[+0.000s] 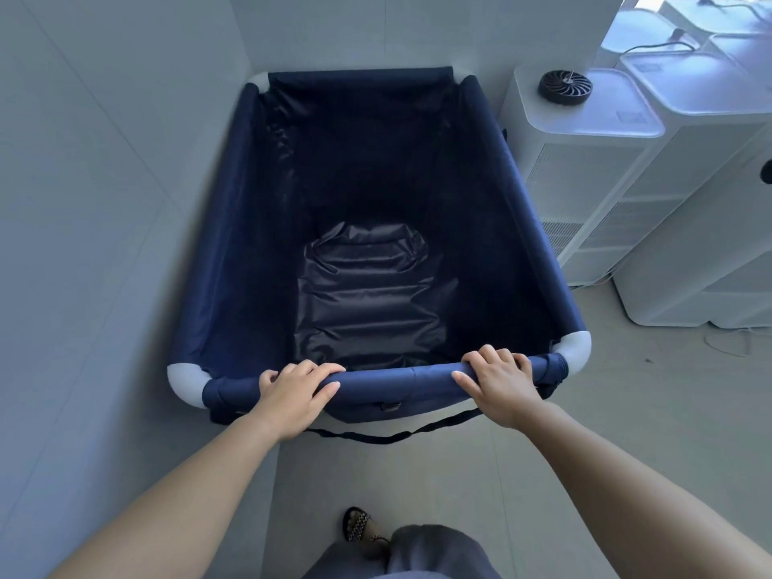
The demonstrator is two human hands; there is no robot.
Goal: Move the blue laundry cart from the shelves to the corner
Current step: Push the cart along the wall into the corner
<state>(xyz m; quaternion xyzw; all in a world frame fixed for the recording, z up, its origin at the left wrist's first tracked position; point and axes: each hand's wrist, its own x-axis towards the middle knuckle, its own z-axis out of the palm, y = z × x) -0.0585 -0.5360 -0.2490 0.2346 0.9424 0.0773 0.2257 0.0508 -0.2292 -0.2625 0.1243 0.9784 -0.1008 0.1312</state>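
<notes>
Head view: you hold the blue laundry cart (518,194) by its near rail (397,380), and it stands in the corner of the room.

The cart stretches away from your hands. Your left hand (292,394) grasps the rail left of its middle, and your right hand (497,382) grasps it near the right corner cap. On both, the fingers curl over the top. The cart's left side runs close along the left wall (104,202) and its far end sits near the far wall (376,31); you cannot tell whether either touches. A white unit (585,169) with a small black fan (565,87) on top stands just beside the far right side. Bare floor (626,411) lies to your near right. A dark strap (388,438) hangs under the rail.
</notes>
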